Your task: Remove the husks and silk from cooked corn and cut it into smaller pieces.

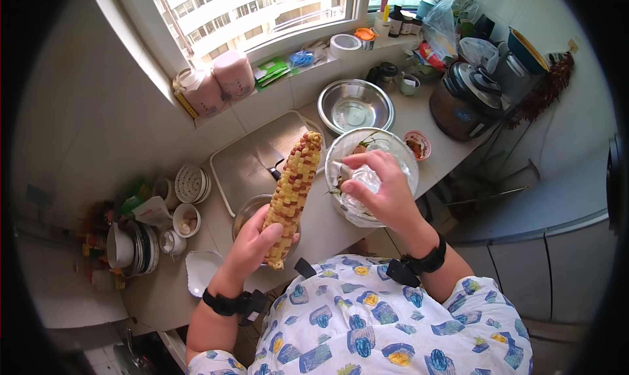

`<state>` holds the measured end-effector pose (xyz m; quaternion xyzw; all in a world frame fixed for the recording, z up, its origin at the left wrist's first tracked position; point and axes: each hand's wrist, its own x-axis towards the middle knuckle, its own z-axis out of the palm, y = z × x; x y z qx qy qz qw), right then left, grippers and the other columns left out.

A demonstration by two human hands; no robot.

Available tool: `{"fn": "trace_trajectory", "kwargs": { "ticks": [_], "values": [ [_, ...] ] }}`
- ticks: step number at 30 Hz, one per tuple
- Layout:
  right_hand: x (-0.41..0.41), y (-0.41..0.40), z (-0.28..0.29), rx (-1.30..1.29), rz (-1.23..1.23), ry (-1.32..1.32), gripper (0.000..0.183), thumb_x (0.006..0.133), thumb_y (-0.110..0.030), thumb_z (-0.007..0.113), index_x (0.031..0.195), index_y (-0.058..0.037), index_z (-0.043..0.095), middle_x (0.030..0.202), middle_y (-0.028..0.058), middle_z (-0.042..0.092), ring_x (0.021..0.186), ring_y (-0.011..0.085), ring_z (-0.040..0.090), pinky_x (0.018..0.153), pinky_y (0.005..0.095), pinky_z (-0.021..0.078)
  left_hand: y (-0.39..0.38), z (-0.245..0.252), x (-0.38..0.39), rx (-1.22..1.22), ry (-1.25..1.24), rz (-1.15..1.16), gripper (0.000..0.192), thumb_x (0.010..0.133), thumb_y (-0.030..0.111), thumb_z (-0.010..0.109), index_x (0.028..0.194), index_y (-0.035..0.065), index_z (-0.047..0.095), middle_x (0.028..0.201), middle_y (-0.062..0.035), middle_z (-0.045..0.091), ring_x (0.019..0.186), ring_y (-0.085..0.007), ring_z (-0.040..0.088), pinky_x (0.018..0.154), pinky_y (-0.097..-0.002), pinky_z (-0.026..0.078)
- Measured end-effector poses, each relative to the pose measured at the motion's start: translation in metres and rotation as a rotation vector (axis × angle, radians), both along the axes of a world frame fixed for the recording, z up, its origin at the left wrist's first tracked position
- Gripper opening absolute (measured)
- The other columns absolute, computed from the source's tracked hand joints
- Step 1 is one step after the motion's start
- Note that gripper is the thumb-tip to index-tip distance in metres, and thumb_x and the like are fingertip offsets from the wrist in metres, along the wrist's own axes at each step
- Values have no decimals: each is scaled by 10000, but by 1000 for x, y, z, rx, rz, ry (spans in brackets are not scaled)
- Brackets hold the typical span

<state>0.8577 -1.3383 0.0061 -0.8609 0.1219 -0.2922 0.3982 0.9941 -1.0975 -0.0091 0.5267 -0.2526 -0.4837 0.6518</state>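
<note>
My left hand [258, 240] grips an ear of corn [294, 193] with mixed yellow and reddish-brown kernels, its husk off. The cob is held tilted, tip up and away from me. Beneath it sits a metal bowl [242, 216], partly covered by the hand and the corn. My right hand [381, 183] hovers above a waste bin lined with a clear plastic bag [356, 217]. Its thumb and forefinger are apart, and no object shows plainly between them. Green and brown plant scraps [362, 146] lie inside the bin.
Behind the corn, a metal tray [241, 153] holds a dark-handled tool [276, 170], mostly hidden. Two nested steel basins [356, 104] stand beyond the bin. An electric pressure cooker [464, 102] is at right. Stacked dishes [142, 249] and a white plate [202, 271] are at left.
</note>
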Motion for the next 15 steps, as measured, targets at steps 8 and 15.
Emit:
{"fn": "trace_trajectory", "kwargs": {
  "ticks": [8,15],
  "values": [
    [19,-46,0,-144,3,-97,512,933,-571,563,880,-64,605,807,49,604,861,250,567,862,394,380,-54,-14,-26,95,-107,-50,644,929,396,590,1381,-30,417,1219,-103,588,1047,-179,632,903,-347,525],
    [16,-64,-25,-143,-65,-233,284,972,-295,602,844,-41,600,754,80,576,741,279,526,759,386,390,-88,-14,-47,131,44,-39,633,916,388,548,1370,-34,423,1190,-137,601,1053,-218,650,883,-355,537]
  ]
}}
